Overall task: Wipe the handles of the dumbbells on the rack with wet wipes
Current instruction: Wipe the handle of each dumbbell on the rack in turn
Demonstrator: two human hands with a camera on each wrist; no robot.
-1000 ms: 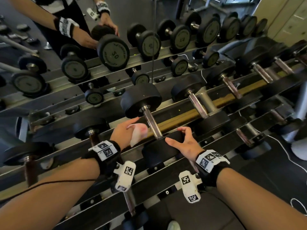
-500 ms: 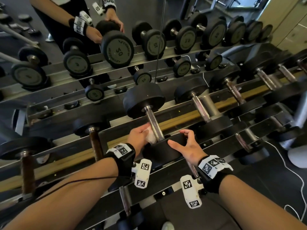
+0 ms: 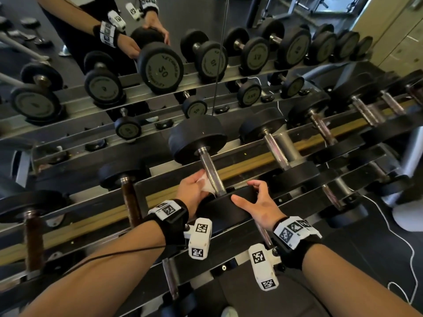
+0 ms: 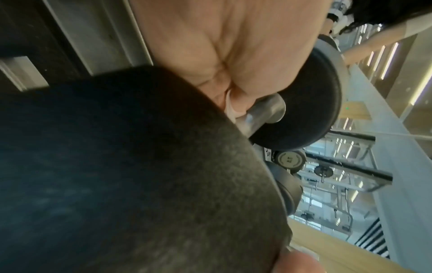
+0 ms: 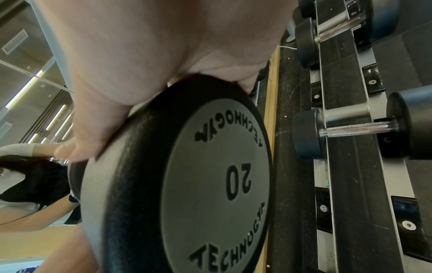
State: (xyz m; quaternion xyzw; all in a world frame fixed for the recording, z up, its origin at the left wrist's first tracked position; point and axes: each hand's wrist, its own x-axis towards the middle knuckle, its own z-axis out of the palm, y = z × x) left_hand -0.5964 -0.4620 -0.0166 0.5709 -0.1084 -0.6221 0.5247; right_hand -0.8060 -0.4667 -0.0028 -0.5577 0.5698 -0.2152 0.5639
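A 20 dumbbell lies across the upper rack rail in the head view, its steel handle (image 3: 211, 172) running from the far black head (image 3: 196, 138) to the near head (image 3: 226, 208). My left hand (image 3: 194, 187) holds a crumpled white wet wipe (image 3: 207, 183) and presses it round the lower end of the handle; the left wrist view shows the wipe (image 4: 230, 109) pinched against the steel handle (image 4: 259, 112). My right hand (image 3: 256, 201) grips the rim of the near head, whose face reads 20 (image 5: 238, 182), thumb on one side and fingers curled over the top.
More dumbbells lie to the right (image 3: 277, 149) and left (image 3: 130, 195) on the same rack (image 3: 263, 161). A lower rail holds further handles (image 3: 170, 277). A mirror behind repeats the rack and my arms (image 3: 119, 35). A white cord (image 3: 409, 255) trails on the dark floor at the right.
My left hand has moved right and closed the wipe against the handle near the near head. The right hand has kept its hold on that head.
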